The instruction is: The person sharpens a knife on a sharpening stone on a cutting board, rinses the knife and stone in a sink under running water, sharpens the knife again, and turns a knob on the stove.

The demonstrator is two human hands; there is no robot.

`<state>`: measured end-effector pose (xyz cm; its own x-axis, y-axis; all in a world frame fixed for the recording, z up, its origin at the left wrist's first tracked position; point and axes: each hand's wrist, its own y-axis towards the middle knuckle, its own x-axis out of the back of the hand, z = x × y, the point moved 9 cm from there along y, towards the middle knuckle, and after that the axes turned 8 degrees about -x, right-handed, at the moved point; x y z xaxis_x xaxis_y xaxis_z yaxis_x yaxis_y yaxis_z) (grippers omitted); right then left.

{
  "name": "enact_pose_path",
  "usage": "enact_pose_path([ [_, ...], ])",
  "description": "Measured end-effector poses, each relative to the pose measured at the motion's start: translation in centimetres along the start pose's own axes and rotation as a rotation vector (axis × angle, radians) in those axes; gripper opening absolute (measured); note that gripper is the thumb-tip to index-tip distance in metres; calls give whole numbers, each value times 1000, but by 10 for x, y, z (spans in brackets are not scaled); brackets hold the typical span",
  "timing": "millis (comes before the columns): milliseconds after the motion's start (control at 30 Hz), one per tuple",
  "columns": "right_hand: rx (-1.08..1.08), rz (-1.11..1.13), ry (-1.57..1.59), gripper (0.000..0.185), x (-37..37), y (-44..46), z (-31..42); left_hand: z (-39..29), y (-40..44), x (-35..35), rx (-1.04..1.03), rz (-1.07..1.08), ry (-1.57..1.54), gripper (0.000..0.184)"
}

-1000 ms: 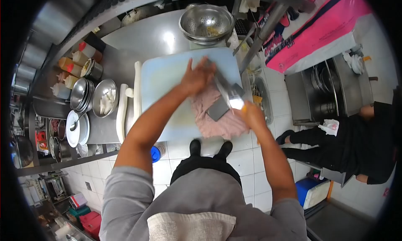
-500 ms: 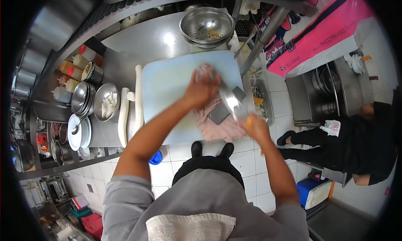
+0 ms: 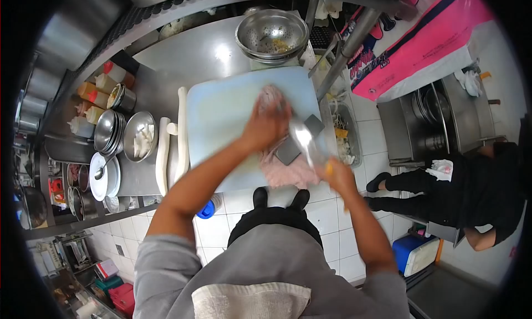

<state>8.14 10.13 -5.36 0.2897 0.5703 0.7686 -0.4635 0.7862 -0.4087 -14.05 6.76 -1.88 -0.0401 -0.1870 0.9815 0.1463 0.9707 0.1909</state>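
Note:
My right hand (image 3: 339,176) is closed around the yellow handle of a knife (image 3: 304,139), whose wide shiny blade points up and left, slightly blurred. On the white cutting board (image 3: 221,106), my left hand (image 3: 267,126) is closed over a pinkish, crumpled bundle (image 3: 271,95); its material is unclear. The knife tip comes close to the left hand's fingers; contact cannot be made out. Beneath the blade, a dark grey flat block (image 3: 289,151) like a sharpening stone lies on a pink cloth (image 3: 291,173) at the board's near right corner.
Left of the board lie long peeled white stalks (image 3: 183,133), beside a bowl of white pieces (image 3: 132,136). A colander (image 3: 271,34) stands behind the board. A metal post (image 3: 346,56) rises at the right. A person in black (image 3: 487,191) is at the far right.
My left hand and the bundle have shifted slightly. The knife and right hand have moved a little down and right. The person in black has moved slightly.

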Motion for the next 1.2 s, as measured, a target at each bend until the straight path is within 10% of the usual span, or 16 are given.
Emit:
enact_pose_path([
  [133,175,-186,-35,57,31,41,60,50,36,-9,47,176,-25,49],
  [367,-214,256,79,71,-47,-142,-62,-119,-81,43,-156,-68,-159,43],
  [667,66,-177,-113,52,29,26,45,28,34,-2,-69,-75,-69,48],
  [900,-246,271,123,67,-40,-162,-72,-133,-90,50,-152,-51,-299,38],
  [1200,36,-44,1,58,14,29,20,19,24,-2,-74,16,-61,49],
])
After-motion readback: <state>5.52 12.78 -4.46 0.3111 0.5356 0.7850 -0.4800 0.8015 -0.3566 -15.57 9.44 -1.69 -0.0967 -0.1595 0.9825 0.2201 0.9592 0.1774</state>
